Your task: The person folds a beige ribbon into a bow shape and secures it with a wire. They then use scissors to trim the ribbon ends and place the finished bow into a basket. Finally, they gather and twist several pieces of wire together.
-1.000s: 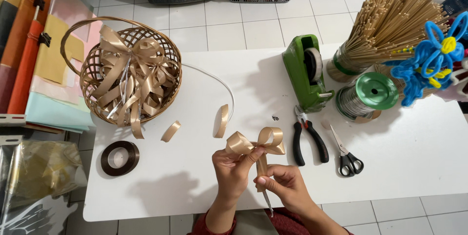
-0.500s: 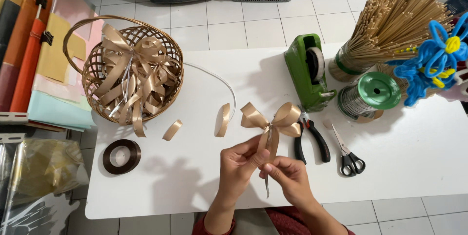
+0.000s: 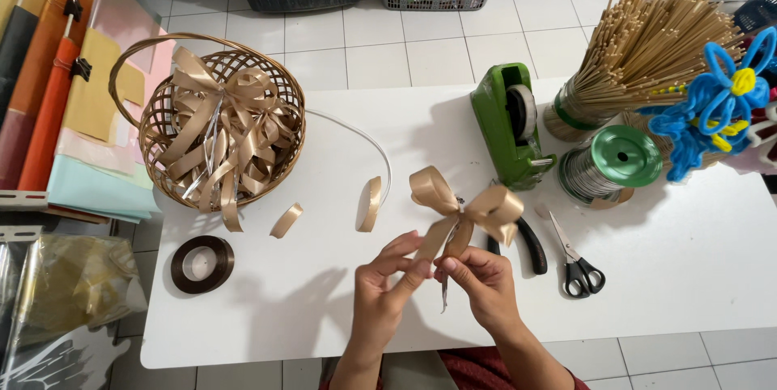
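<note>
A gold ribbon bow (image 3: pixel 463 214) is held above the white worktop (image 3: pixel 688 277) near its front edge, its tails pinched by the fingertips of the left hand (image 3: pixel 387 277) and the right hand (image 3: pixel 479 277), both closed on it. Just behind it, black-handled pliers (image 3: pixel 530 246) and scissors (image 3: pixel 576 259) are laid, with loose ribbon pieces (image 3: pixel 370 204) to the left. Farther back, a green tape dispenser (image 3: pixel 511 125) and a wicker basket (image 3: pixel 154 147) of finished bows are seen.

clear cellophane-wrapped package (image 3: pixel 61 285) with yellowish contents at lower left, possibly wrapping stock, beside the white table (image 3: pixel 688 277)
</note>
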